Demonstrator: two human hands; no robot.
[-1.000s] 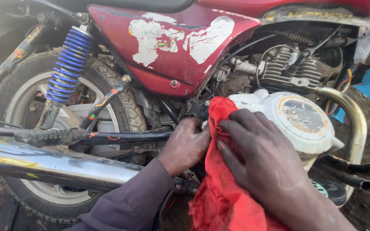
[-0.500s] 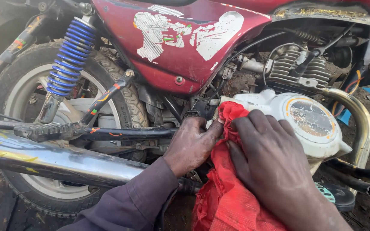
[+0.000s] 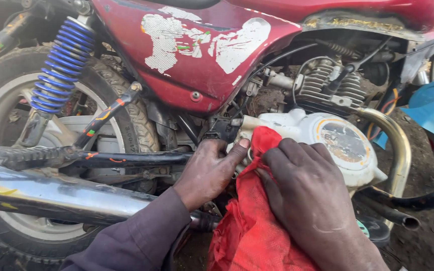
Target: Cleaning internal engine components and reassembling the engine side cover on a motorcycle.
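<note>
The right hand [image 3: 310, 193] is laid flat, fingers spread and bent, on a red cloth [image 3: 257, 226], which is pressed against the white engine cover [image 3: 322, 135] of a motorcycle. The left hand [image 3: 208, 170] is set just to the left of the cloth, its thumb stretched out and touching the cloth's top edge at the engine cover; whether its other fingers are closed on anything cannot be told, since they are hidden behind the hand. The cloth is bunched at the left end of the engine cover and hangs down below it.

A round, worn sticker [image 3: 345, 143] with an orange ring and a grey middle is seen on the engine cover's face, to the right of the right hand. Above and to the left of the engine cover, the red side panel [image 3: 197, 65] bears peeled white patches of a torn label. A blue spring [image 3: 59, 68] is seen far left of the engine cover, in front of the rear tyre [image 3: 136, 120]. A chrome exhaust pipe [image 3: 41, 193] runs low to the left, and a bent pipe [image 3: 395, 145] curves down just right of the engine cover.
</note>
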